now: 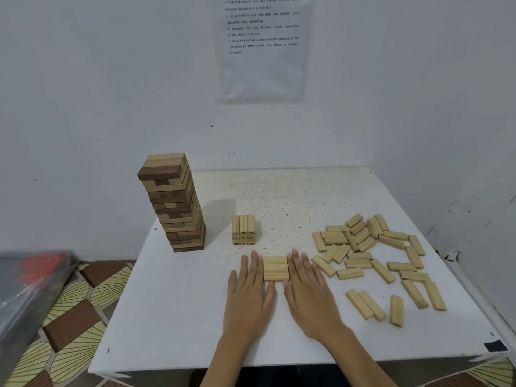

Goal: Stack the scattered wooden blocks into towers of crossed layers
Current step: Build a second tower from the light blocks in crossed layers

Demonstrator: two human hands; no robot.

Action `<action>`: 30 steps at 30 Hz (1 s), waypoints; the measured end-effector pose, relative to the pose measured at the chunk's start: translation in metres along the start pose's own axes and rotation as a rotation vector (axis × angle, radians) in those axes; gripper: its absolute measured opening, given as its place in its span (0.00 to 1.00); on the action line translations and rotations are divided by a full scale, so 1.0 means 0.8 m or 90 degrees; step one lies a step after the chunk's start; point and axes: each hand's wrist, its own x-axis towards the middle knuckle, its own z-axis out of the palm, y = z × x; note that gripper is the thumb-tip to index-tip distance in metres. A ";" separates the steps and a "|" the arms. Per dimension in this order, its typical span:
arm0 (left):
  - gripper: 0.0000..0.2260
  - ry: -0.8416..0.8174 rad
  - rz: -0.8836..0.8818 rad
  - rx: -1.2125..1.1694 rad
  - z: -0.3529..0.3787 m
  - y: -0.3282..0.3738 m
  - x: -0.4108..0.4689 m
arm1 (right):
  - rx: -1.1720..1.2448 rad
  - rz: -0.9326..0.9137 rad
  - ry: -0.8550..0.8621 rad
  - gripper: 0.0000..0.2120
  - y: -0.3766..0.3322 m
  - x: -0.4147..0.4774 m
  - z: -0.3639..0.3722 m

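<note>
Both hands are lying flat with straight fingers: the left hand (pixel 251 289) and right hand (pixel 307 291) are pressing a smooth, pale row of three blocks (pixel 275 268) between them. The white speckled table (pixel 173 317) is holding everything. A tall brown-and-tan tower (pixel 174 202) is standing far left, long loose blocks (pixel 371 255) are lying right, and a small stack (pixel 243 229) is sitting in the middle.

White table (pixel 173 317) w/ tall tower (pixel 173 202) at 10 o'clock, small stack (pixel 243 229) near ctr, flat 3-block row (pixel 275 268) toward 6, loose blocks (pixel 371 258) at 3.
</note>
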 end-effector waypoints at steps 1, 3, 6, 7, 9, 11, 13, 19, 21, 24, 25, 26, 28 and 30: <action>0.34 0.004 0.002 0.000 -0.001 0.001 0.000 | -0.003 0.004 -0.001 0.29 -0.001 0.000 0.001; 0.35 0.007 0.002 0.002 -0.002 0.001 -0.001 | -0.002 0.014 -0.006 0.30 -0.003 0.000 0.003; 0.36 0.010 0.002 0.001 -0.002 0.000 -0.001 | 0.001 0.021 -0.008 0.29 -0.004 0.000 0.005; 0.36 0.013 0.002 -0.005 -0.002 0.001 -0.001 | 0.002 0.021 -0.008 0.29 -0.004 0.000 0.006; 0.35 0.012 0.003 -0.007 -0.002 0.001 -0.001 | 0.006 0.018 -0.003 0.29 -0.005 -0.001 0.005; 0.33 0.010 0.002 -0.003 -0.001 0.002 -0.003 | 0.011 0.015 0.007 0.29 -0.005 -0.002 0.004; 0.32 0.010 0.001 -0.006 -0.002 0.002 -0.002 | 0.015 0.015 0.012 0.30 -0.006 -0.002 0.003; 0.32 0.015 0.003 -0.004 -0.001 0.001 -0.003 | 0.028 0.027 -0.026 0.30 -0.008 -0.002 0.001; 0.32 0.016 0.005 -0.004 -0.002 0.001 -0.002 | 0.041 0.033 -0.040 0.30 -0.008 -0.003 0.000; 0.32 0.017 0.006 -0.008 -0.001 0.000 -0.001 | 0.066 0.026 -0.065 0.30 -0.008 -0.004 -0.003; 0.32 0.017 0.005 -0.008 -0.001 0.000 -0.002 | 0.072 0.027 -0.074 0.30 -0.007 -0.004 -0.003; 0.33 0.016 0.005 -0.008 -0.001 0.000 -0.002 | 0.073 0.024 -0.076 0.31 -0.006 -0.004 -0.003; 0.33 0.014 0.007 -0.009 0.001 0.000 -0.003 | 0.105 -0.005 -0.056 0.33 -0.003 -0.002 -0.008; 0.32 0.015 0.003 -0.013 0.001 -0.001 -0.003 | 0.204 -0.023 -0.050 0.32 0.003 0.000 -0.013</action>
